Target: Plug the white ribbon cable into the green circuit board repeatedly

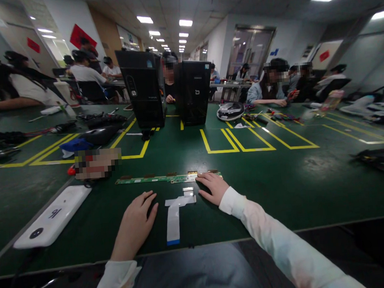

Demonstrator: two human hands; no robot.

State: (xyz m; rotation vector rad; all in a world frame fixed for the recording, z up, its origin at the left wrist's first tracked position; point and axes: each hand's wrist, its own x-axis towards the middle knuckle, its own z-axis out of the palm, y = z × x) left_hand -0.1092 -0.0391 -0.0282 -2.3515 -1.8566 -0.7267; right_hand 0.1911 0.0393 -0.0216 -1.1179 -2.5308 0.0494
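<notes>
A long, narrow green circuit board (155, 179) lies across the table in front of me, with copper-coloured tabs along its far edge. My right hand (214, 187) rests over its right end, fingers stretched out and touching or just above it. Between my hands a white flat ribbon cable (173, 220) lies folded on the green mat, its near end blue and a small connector at its far end. Left of that cable my left hand (136, 224) lies on the table, fingers apart, holding nothing.
At the left lies a white device marked 16 (54, 217), beside a pixelated object (98, 163). Two black computer towers (144, 92) stand at the back. Cables (101, 119) and a coiled bundle (231, 111) lie farther off. Yellow tape marks the table; other people sit around it.
</notes>
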